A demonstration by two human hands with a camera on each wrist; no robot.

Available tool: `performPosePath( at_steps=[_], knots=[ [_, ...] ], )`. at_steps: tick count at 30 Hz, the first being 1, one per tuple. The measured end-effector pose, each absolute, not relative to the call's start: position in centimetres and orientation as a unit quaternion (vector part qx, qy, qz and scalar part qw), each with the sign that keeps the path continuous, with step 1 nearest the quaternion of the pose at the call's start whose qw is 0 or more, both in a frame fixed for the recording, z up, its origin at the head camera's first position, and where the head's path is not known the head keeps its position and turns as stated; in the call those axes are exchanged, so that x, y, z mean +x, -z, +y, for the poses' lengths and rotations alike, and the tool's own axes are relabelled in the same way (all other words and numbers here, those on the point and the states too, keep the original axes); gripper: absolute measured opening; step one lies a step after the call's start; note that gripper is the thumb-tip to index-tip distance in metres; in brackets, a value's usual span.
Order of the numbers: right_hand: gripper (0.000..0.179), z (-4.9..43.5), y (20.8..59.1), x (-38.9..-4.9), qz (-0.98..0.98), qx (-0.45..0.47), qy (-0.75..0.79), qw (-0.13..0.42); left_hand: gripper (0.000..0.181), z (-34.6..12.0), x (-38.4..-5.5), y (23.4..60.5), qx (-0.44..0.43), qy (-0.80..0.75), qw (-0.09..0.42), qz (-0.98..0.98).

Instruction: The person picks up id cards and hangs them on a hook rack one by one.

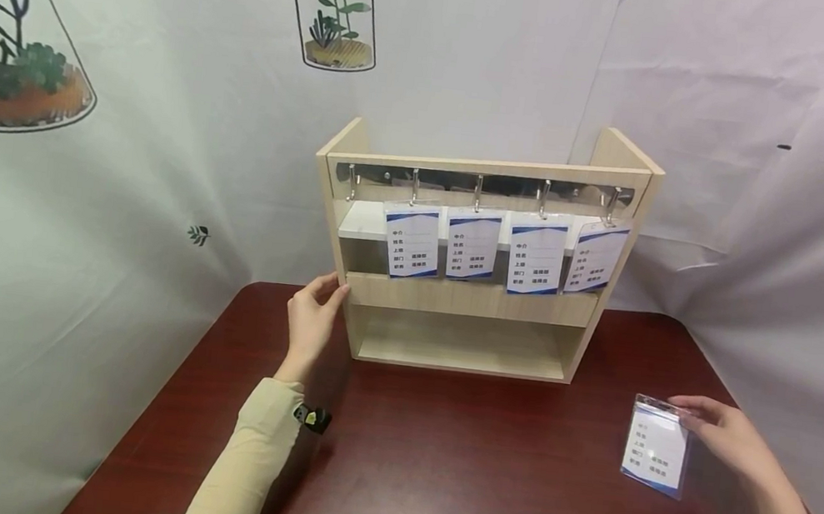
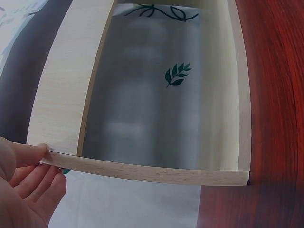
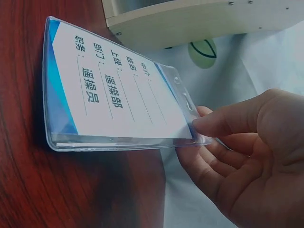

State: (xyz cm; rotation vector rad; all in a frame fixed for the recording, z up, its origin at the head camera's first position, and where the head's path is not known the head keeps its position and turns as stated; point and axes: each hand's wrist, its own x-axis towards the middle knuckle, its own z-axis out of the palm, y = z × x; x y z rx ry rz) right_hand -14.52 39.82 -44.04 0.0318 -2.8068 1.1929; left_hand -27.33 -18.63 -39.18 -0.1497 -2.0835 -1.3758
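My right hand (image 1: 729, 433) pinches a clear plastic ID badge holder (image 1: 656, 448) by its top corner. In the right wrist view the badge (image 3: 109, 90) is tilted above the table, its white card edged in blue, thumb on its face. My left hand (image 1: 310, 322) grips the left side panel of a pale wooden shelf (image 1: 468, 301), thumb at the front edge. Up close in the left wrist view, the fingers bend behind that panel edge (image 2: 156, 175). Several similar badges (image 1: 413, 245) hang from metal hooks on the shelf; the leftmost hook (image 1: 351, 182) carries none.
The shelf stands at the back of a dark red table (image 1: 466, 455), with a lower open compartment (image 1: 463, 342). A pale fabric backdrop (image 1: 478, 55) with plant prints rises behind and at both sides. Black bands with cameras (image 1: 312, 418) sit on both wrists.
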Motion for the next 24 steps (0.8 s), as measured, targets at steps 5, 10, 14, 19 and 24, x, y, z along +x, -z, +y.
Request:
performPosePath(
  at_steps=[5,10,14,19,24],
  knots=[
    [0.033,39.4,43.5,-14.6,-0.912,0.003,-0.408,0.038,0.031,-18.7,-27.3,39.1,-0.054,0.516,0.315,-0.795],
    [0.034,38.9,43.0,-14.6,-0.916,0.005,-0.397,0.052,0.032,-18.7,-27.2,39.2,-0.053,0.514,0.319,-0.795],
    [0.036,38.4,42.6,-14.8,-0.922,0.009,-0.38,0.067,0.032,-18.7,-27.2,39.2,-0.054,0.514,0.324,-0.793],
    [0.037,37.3,42.2,-15.0,-0.918,0.015,-0.387,0.085,0.031,-18.7,-27.2,39.3,-0.053,0.513,0.326,-0.792],
    [0.036,36.2,41.8,-15.3,-0.913,0.02,-0.394,0.102,0.031,-18.6,-27.2,39.3,-0.056,0.517,0.323,-0.791]
  ],
)
